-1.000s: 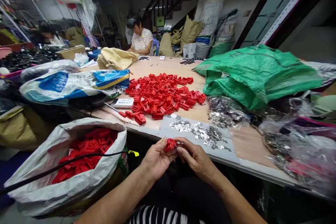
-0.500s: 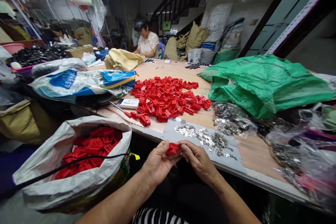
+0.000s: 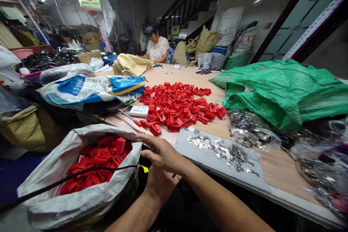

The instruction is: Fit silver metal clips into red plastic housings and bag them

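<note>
My right hand (image 3: 160, 152) reaches left across my left hand, its fingers stretched out beside the rim of a white woven sack (image 3: 89, 203). Nothing shows in its grasp. Beneath it is my left hand (image 3: 161, 185), with its fingers mostly hidden, so I cannot tell what it holds. Red plastic parts (image 3: 100, 163) fill the sack. One larger-looking red piece (image 3: 119, 146) is at the top of that heap, resting or falling, I cannot tell which. On the table, a pile of the same red parts (image 3: 176, 105) lies near small silvery metal pieces (image 3: 217, 148) spread on a grey sheet.
A screwdriver (image 3: 130, 117) and a white box-like device (image 3: 137, 111) lie left of the red pile. A green woven sack (image 3: 288, 90) covers the table's right side. A black cord (image 3: 67, 179) crosses the sack's mouth. Across the table sits a person (image 3: 157, 49).
My right hand has swung left over my left hand to the sack's rim. The red part held between my hands is no longer seen there. The view has shifted slightly.
</note>
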The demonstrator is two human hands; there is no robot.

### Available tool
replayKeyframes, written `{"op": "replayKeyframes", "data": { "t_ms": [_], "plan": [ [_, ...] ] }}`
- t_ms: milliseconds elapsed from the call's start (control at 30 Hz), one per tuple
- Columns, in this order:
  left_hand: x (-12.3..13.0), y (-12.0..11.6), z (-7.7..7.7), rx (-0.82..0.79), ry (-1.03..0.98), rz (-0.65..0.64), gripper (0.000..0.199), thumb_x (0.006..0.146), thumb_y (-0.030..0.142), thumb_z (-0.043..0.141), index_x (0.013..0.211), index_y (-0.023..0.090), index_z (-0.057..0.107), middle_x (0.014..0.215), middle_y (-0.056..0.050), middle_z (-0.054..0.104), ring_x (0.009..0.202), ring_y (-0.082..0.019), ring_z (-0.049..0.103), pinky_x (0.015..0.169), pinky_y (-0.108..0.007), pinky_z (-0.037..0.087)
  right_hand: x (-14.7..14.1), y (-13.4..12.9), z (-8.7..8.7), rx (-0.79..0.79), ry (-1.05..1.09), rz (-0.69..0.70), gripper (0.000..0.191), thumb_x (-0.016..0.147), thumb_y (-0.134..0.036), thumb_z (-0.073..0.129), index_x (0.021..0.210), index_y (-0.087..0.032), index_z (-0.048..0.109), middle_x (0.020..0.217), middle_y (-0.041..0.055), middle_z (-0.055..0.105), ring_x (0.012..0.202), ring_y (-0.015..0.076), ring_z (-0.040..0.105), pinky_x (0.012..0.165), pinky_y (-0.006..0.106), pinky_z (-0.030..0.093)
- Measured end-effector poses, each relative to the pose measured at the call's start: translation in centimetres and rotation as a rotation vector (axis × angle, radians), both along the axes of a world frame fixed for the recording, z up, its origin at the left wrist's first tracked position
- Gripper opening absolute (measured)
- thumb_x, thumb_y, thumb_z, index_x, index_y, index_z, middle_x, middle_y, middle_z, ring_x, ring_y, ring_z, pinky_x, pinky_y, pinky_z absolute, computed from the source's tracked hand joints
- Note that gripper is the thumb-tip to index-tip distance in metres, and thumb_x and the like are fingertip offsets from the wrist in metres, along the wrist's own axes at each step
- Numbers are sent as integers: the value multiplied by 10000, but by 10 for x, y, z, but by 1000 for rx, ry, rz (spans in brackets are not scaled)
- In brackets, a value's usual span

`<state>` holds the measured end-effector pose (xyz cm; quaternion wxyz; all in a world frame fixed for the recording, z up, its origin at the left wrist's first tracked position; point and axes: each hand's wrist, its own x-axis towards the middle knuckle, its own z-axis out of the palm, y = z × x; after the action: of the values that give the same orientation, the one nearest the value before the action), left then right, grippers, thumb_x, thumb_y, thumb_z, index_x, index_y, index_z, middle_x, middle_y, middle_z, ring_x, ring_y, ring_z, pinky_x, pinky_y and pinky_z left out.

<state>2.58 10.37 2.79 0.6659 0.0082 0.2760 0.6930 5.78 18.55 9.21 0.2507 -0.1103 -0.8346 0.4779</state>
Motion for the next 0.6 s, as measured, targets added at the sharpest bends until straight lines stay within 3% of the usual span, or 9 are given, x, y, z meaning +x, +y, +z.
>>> {"op": "replayKeyframes", "data": {
  "t_ms": [100, 167, 233, 400, 600],
  "plan": [
    [-11, -2, -9, -12, -149, -44, 436, 850, 521, 512, 1144, 207, 584, 984, -88, 659, 955, -237, 621, 911, -430, 447, 1, 32, -21, 252, -101, -355, 308, 853, -139, 570, 1149, -223, 586, 1168, 47, 602, 1050, 171, 567, 909, 284, 443],
    [-17, -3, -15, -41, -199, -38, 452, 824, 535, 552, 1108, 184, 584, 945, -84, 657, 911, -229, 631, 895, -414, 453, 12, 57, -39, 404, -319, -611, 261, 868, -120, 522, 1105, -214, 578, 1133, 55, 599, 1019, 169, 574, 883, 276, 452],
    [-18, -2, -21, -65, -203, -39, 450, 820, 528, 565, 1106, 180, 575, 927, -78, 653, 888, -225, 637, 880, -407, 459, 24, 79, -53, 416, -421, -744, 268, 858, -106, 514, 1112, -177, 555, 1119, 99, 591, 1005, 211, 576, 848, 315, 464],
    [-11, 5, -29, -96, -182, -93, 425, 834, 499, 564, 1099, 167, 571, 886, -67, 653, 854, -217, 645, 843, -386, 476, 38, 102, -70, 404, -539, -758, 277, 862, -99, 495, 1112, -197, 562, 1204, 98, 568, 1030, 218, 570, 832, 309, 458],
    [-7, 12, -31, -102, 15, -128, 394, 826, 376, 631, 1164, 192, 546, 915, -56, 656, 825, -171, 658, 828, -341, 495, 53, 86, -69, 325, -534, -740, 168, 874, -165, 502, 1003, -193, 605, 1026, 75, 633, 922, 191, 587, 780, 276, 435]
  ]
}}
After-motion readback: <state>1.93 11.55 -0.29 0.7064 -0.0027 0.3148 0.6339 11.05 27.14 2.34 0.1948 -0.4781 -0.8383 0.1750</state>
